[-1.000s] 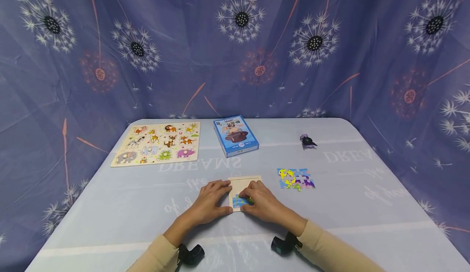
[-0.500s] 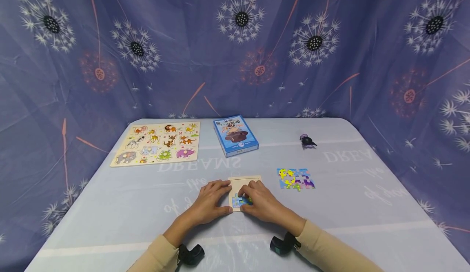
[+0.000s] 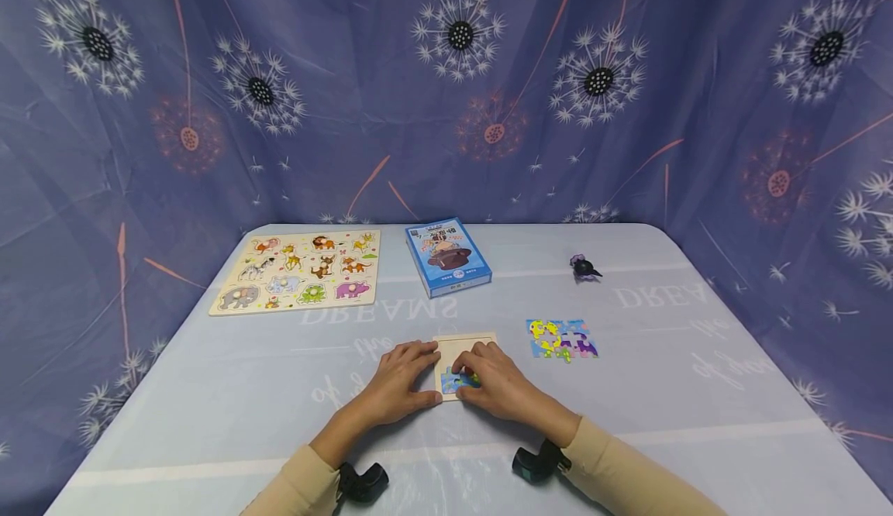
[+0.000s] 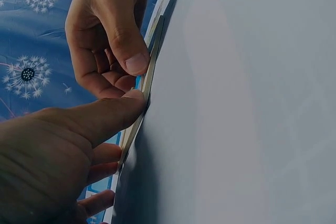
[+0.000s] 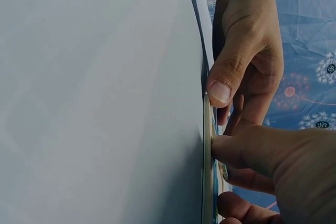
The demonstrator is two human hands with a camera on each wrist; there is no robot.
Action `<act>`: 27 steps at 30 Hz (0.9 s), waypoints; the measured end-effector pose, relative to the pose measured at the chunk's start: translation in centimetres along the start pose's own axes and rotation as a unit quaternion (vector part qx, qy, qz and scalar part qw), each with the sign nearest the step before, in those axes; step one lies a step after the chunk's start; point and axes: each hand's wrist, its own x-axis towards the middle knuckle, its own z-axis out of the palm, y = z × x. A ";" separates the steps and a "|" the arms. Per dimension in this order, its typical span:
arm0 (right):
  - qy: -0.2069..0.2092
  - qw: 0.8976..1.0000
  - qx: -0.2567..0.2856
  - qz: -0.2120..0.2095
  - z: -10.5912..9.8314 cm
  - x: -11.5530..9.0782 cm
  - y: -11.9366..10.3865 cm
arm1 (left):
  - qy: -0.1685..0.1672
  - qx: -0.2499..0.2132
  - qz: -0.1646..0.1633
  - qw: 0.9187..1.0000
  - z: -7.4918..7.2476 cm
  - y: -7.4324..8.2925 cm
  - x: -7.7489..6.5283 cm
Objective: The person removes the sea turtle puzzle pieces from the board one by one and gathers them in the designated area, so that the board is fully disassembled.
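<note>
A small wooden puzzle tray [image 3: 466,343] lies flat on the table between both hands, its near part filled with blue and green jigsaw pieces [image 3: 453,381]. My left hand [image 3: 399,380] rests against the tray's left side, thumb at the near corner and fingers spread farther up the edge. In the left wrist view, the left thumb [image 4: 123,109] touches the tray's thin edge. My right hand [image 3: 498,383] curls over the near right part, pinching a jigsaw piece low in the tray; palm and fingers hide much of it. The right thumb [image 5: 231,148] sits at the near edge.
Right of the tray lies a joined patch of jigsaw pieces [image 3: 562,340] in yellow, purple and blue. Farther back are an animal peg board [image 3: 296,273], a blue box [image 3: 449,259] and a small dark purple object [image 3: 584,268]. A patterned curtain [image 3: 349,113] hangs behind the table.
My right index fingertip has moved slightly left, and the blue jigsaw piece under it has shifted a little within the tray. My left hand and the tray have stayed in place.
</note>
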 end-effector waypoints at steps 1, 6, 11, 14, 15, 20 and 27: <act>0.001 1.000 0.000 0.000 0.0 0.0 0.0 | -0.001 0.000 0.000 1.000 0.0 0.0 0.0; 0.011 1.000 0.006 -0.001 0.0 0.0 0.1 | -0.004 -0.003 -0.001 1.000 0.0 0.0 0.0; 0.026 0.999 0.033 0.010 -0.1 -0.1 0.2 | -0.003 -0.004 -0.002 1.000 0.0 -0.1 0.0; 0.030 0.997 0.060 0.023 -0.4 -0.4 0.2 | -0.002 -0.002 -0.003 1.000 0.0 -0.1 0.1; 0.031 0.997 0.070 0.028 -0.5 -0.5 0.2 | -0.002 -0.002 -0.003 1.000 0.0 -0.1 0.0; 0.043 0.995 0.088 0.036 -1.4 -1.4 0.7 | -0.002 -0.005 -0.003 1.000 0.0 -0.1 0.0; 0.066 0.995 0.067 0.045 -3.3 -3.6 3.5 | -0.007 -0.003 -0.006 1.000 0.1 -0.2 0.0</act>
